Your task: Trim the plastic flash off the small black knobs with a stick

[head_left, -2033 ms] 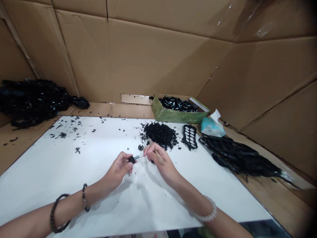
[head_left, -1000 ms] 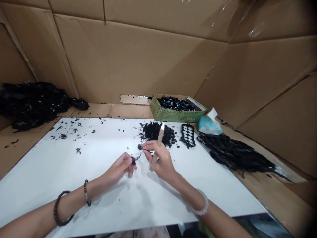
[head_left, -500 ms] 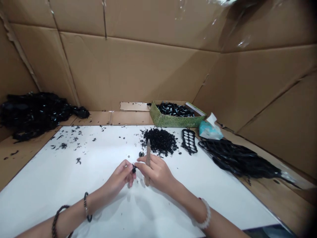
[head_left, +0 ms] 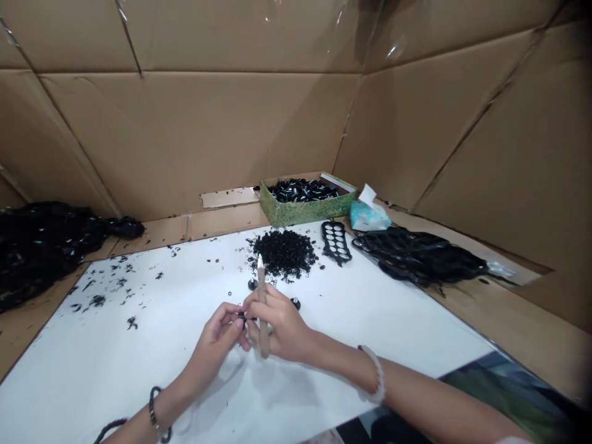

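My left hand [head_left: 224, 330] is closed, its thumb and fingers pinching a small black rubber-like part [head_left: 241, 316]. Close against it, my right hand [head_left: 280, 320] is also closed, its fingertips meeting at that part. A slim brown knife-like tool [head_left: 263, 308] with a pale pointed tip stands upright in my right hand, held between the fingers. Two small black round pieces with shiny middles lie near the right hand: one piece [head_left: 252, 284] beyond it, another piece [head_left: 295, 303] partly behind it. Finer detail of the pinched part is hidden by fingers.
Past my hands is a heap of tiny black rings [head_left: 285, 253]. Behind it stands a green box [head_left: 296, 214] of black parts. A holed black sheet [head_left: 336, 242], a tissue pack [head_left: 370, 216] and black strips [head_left: 425, 253] lie right; a black bundle [head_left: 41, 246] lies left.
The view has turned to the right, so the table things appear further left. My hands stay together at the small part, and a round black piece now shows beside my right hand.
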{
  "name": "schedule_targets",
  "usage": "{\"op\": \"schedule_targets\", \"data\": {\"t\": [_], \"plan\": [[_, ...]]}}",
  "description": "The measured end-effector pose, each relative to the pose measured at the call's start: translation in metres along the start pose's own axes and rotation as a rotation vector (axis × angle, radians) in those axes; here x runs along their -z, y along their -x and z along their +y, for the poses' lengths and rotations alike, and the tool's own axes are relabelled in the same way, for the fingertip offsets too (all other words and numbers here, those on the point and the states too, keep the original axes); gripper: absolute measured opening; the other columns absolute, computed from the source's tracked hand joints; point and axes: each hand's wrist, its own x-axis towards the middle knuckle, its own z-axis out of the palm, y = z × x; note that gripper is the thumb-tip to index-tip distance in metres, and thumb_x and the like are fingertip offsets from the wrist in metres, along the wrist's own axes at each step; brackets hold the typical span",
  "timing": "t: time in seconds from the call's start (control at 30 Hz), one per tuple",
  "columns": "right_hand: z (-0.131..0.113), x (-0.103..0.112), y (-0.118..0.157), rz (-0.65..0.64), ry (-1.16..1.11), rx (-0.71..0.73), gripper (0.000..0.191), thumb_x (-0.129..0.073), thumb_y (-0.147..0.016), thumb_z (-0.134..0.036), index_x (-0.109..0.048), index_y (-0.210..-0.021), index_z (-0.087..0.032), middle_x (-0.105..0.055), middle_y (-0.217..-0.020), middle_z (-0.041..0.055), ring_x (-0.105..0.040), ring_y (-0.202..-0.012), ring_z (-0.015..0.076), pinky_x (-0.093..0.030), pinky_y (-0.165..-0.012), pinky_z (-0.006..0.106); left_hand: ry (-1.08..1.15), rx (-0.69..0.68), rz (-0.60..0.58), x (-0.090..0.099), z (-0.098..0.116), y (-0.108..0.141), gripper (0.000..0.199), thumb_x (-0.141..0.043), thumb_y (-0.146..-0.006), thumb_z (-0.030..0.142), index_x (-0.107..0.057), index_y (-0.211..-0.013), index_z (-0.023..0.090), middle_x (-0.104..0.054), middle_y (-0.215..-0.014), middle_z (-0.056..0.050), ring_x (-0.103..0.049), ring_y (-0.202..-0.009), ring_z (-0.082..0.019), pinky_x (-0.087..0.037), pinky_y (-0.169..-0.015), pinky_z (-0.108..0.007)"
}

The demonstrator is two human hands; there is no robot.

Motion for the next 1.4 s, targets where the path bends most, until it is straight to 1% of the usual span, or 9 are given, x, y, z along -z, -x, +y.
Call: {"op": "schedule_targets", "data": {"t": [0.1, 0.23, 0.33, 0.43, 0.63, 0.77, 1.03, 1.23, 1.4], "plan": [[0.002, 0.002, -0.001, 0.006, 0.069, 0.033, 0.005, -0.051, -0.076, -0.015, -0.051, -0.072, -0.018, -0.061, -0.083, 0.006, -0.049, -0.078, 0.0167, -0.043, -0.067, 0.029, -0.012, 0.009, 0.004, 0.001, 0.001, -0.001, 0.022, -0.052, -0.084, 0.038, -0.049, -0.098, 0.021, -0.055, -0.081, 0.001, -0.059, -0.065, -0.012, -0.045, -0.069, -0.029], [0.006, 0.001, 0.0, 0.006, 0.278, 0.199, 0.012, -0.051, -0.081, -0.02, -0.052, -0.069, -0.017, -0.062, -0.096, 0.0087, -0.05, -0.08, 0.018, -0.041, -0.066, 0.03, -0.064, 0.06, 0.035, 0.003, 0.0, -0.002, 0.025, -0.052, -0.084, 0.037, -0.042, -0.102, 0.023, -0.056, -0.084, 0.002, -0.058, -0.055, -0.009, -0.043, -0.059, -0.025], [0.006, -0.001, 0.002, -0.003, 0.231, 0.208, 0.013, -0.05, -0.082, -0.02, -0.052, -0.069, -0.017, -0.062, -0.096, 0.0087, -0.051, -0.083, 0.0186, -0.041, -0.069, 0.031, -0.068, 0.049, 0.035, 0.002, -0.001, -0.003, 0.028, -0.053, -0.083, 0.037, -0.037, -0.102, 0.024, -0.056, -0.085, 0.002, -0.058, -0.051, -0.008, -0.042, -0.056, -0.024], [0.004, -0.003, 0.001, -0.048, -0.056, -0.01, 0.006, -0.051, -0.079, -0.019, -0.051, -0.073, -0.018, -0.062, -0.092, 0.007, -0.05, -0.087, 0.019, -0.041, -0.073, 0.032, -0.068, 0.011, 0.006, 0.001, 0.0, -0.001, 0.023, -0.055, -0.082, 0.035, -0.038, -0.092, 0.022, -0.055, -0.084, 0.003, -0.056, -0.052, -0.007, -0.042, -0.057, -0.023], [0.003, -0.002, -0.007, -0.019, -0.935, -0.736, 0.016, -0.056, -0.078, -0.03, -0.048, -0.071, -0.018, -0.06, -0.083, 0.0034, -0.055, -0.073, 0.0141, -0.043, -0.07, 0.03, -0.09, 0.004, -0.008, 0.003, -0.002, 0.002, 0.022, -0.055, -0.083, 0.034, -0.037, -0.088, 0.022, -0.051, -0.065, 0.007, -0.053, -0.055, -0.007, -0.037, -0.059, -0.021], [0.001, -0.001, -0.01, 0.015, -1.247, -0.922, 0.021, -0.063, -0.073, -0.033, -0.049, -0.07, -0.017, -0.061, -0.081, 0.0022, -0.055, -0.069, 0.0127, -0.041, -0.073, 0.031, -0.012, -0.017, 0.004, 0.005, -0.004, 0.0, 0.021, -0.054, -0.084, 0.034, -0.038, -0.085, 0.022, -0.052, -0.071, 0.005, -0.051, -0.057, -0.006, -0.036, -0.061, -0.022], [0.001, -0.002, -0.005, 0.073, -1.127, -0.812, 0.024, -0.057, -0.08, -0.041, -0.048, -0.075, -0.019, -0.054, -0.081, -0.0001, -0.048, -0.073, 0.0117, -0.037, -0.076, 0.027, 0.119, -0.04, 0.165, 0.005, -0.009, -0.003, 0.024, -0.057, -0.082, 0.036, -0.037, -0.081, 0.022, -0.053, -0.082, 0.004, -0.048, -0.06, -0.007, -0.038, -0.063, -0.023], [0.003, 0.01, -0.01, 0.072, -0.95, -0.702, 0.026, -0.056, -0.081, -0.044, -0.047, -0.073, -0.02, -0.052, -0.077, 0.0004, -0.045, -0.068, 0.0123, -0.036, -0.071, 0.028, 0.063, -0.081, 0.17, 0.004, -0.011, -0.002, 0.025, -0.056, -0.081, 0.038, -0.037, -0.083, 0.021, -0.054, -0.076, 0.004, -0.049, -0.061, -0.007, -0.038, -0.065, -0.024], [0.008, 0.025, -0.018, 0.173, -0.908, -0.645, 0.026, -0.058, -0.079, -0.043, -0.046, -0.073, -0.021, -0.051, -0.074, 0.0002, -0.045, -0.07, 0.0135, -0.037, -0.07, 0.028, 0.082, -0.068, 0.149, 0.001, -0.005, -0.001, 0.035, -0.062, -0.075, 0.043, -0.036, -0.081, 0.021, -0.054, -0.077, 0.003, -0.046, -0.058, -0.007, -0.037, -0.061, -0.024]]}}
